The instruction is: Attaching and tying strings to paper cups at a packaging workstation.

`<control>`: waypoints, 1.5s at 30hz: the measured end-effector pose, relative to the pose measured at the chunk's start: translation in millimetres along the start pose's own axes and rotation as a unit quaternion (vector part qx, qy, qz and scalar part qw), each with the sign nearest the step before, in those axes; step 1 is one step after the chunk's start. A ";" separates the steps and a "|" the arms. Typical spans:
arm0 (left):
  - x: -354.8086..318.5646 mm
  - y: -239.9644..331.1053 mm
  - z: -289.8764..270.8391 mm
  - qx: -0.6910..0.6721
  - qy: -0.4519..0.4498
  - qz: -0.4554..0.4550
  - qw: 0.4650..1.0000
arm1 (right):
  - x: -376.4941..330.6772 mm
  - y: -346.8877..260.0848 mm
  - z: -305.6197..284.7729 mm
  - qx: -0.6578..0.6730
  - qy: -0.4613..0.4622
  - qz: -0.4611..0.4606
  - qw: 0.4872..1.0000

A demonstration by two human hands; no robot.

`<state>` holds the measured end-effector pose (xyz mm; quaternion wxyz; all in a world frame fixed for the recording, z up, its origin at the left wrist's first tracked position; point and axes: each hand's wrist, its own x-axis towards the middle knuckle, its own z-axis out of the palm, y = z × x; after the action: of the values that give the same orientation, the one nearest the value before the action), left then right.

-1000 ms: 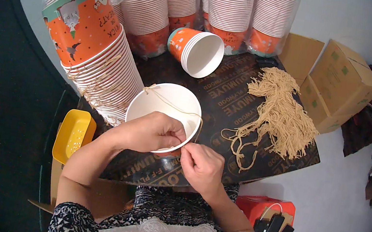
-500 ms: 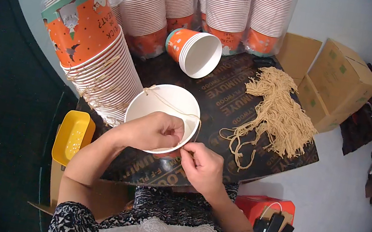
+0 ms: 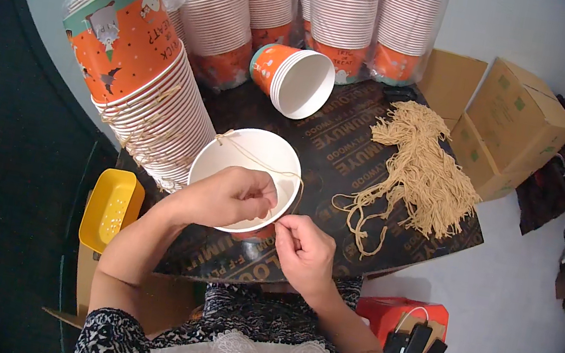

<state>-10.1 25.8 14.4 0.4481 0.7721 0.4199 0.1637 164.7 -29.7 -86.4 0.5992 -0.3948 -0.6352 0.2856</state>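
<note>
A white-lined paper bucket [image 3: 229,160] stands at the near middle of the dark table, its mouth tipped up toward me. A thin tan cord [image 3: 255,160] runs from its far left rim across the opening and over the right rim. My left hand [image 3: 234,198] reaches over the near rim, its fingers pinched together inside the bucket; what they hold is hidden. Outside the near right rim, my right hand [image 3: 305,253] pinches the cord between thumb and forefinger, close against the wall.
Left of the bucket leans a tall stack of orange patterned buckets [image 3: 122,37] with cords. Behind lies a short nested stack [image 3: 303,84]; wrapped stacks [image 3: 341,7] line the wall. A tan cord bundle [image 3: 425,170] lies right. A yellow tray [image 3: 99,221] sits at the left edge.
My left fingers have shifted slightly inside the bucket and opened a little from their tighter curl. My right hand stays at the rim, almost unmoved.
</note>
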 end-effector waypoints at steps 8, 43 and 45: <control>-2.1 6.6 -5.0 0.028 -0.078 0.017 0.996 | 2.5 -6.4 3.8 -0.040 0.028 -0.038 0.998; -12.7 22.4 10.1 -0.171 0.115 -0.025 0.978 | 1.7 -1.5 -2.0 -0.044 0.005 -0.051 0.998; -11.8 16.6 12.1 -0.256 0.105 -0.009 0.961 | 1.8 -0.4 -3.0 -0.046 -0.001 -0.055 0.997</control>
<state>-1.2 5.6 23.1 0.5857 0.6062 0.4154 0.3420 167.6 -28.8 -84.7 0.5941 -0.3863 -0.6694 0.2231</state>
